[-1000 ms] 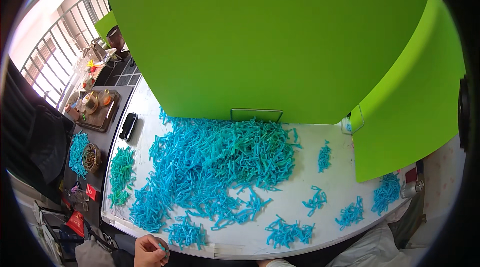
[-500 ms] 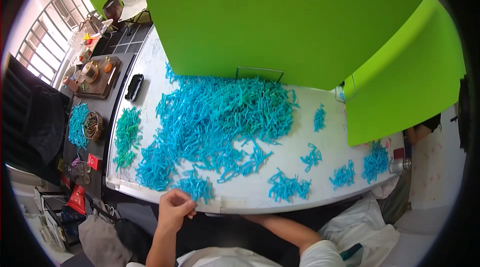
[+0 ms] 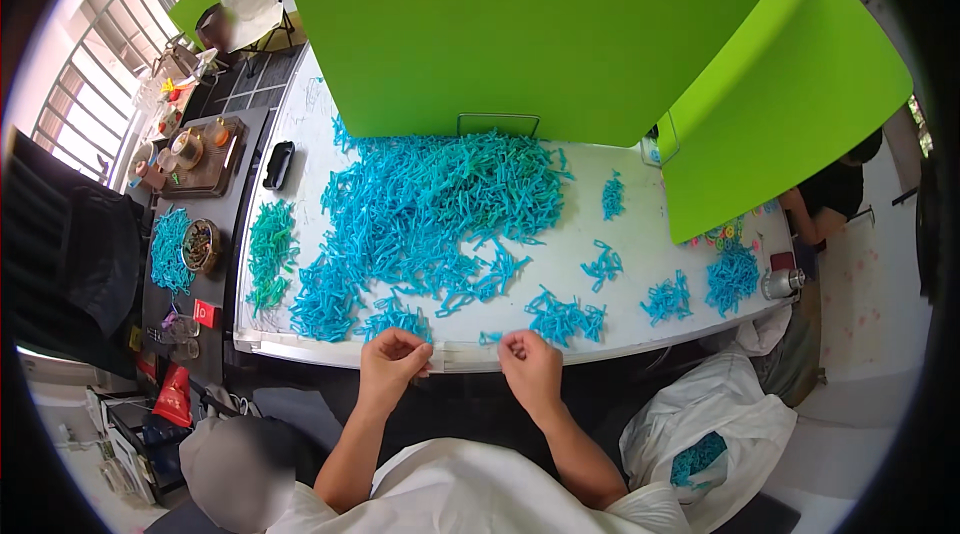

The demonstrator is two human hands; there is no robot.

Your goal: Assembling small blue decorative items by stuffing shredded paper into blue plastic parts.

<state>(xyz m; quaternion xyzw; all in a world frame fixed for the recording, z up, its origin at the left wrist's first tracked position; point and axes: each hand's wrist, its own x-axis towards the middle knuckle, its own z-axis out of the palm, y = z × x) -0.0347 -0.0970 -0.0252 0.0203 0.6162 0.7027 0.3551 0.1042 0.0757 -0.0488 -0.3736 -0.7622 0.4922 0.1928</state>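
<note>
A broad heap of small blue and teal plastic loop-shaped pieces (image 3: 440, 194) covers the middle of the white table (image 3: 590, 209). My left hand (image 3: 393, 366) is at the near edge, closed in a pinch just in front of a small blue pile (image 3: 393, 320). Thumb and fingers of my right hand (image 3: 532, 368) are pressed together too, close to another blue pile (image 3: 566, 318). One blue piece (image 3: 490, 338) shows beside its fingertips; whether the fingers grip it I cannot tell. What either pinch contains is too small to make out.
Green panels (image 3: 540, 34) stand along the back and right. A green pile (image 3: 270, 254) and a black tray (image 3: 280, 165) lie at the left. Further blue piles (image 3: 732, 279) sit at the right. A white sack (image 3: 745, 404) holds blue pieces. Another person's arm (image 3: 800, 214) shows behind the right panel.
My right hand has risen from below the table edge to its near side, closed in a pinch. My left hand has moved slightly right. The whole view has shifted, and the sack's opening now shows.
</note>
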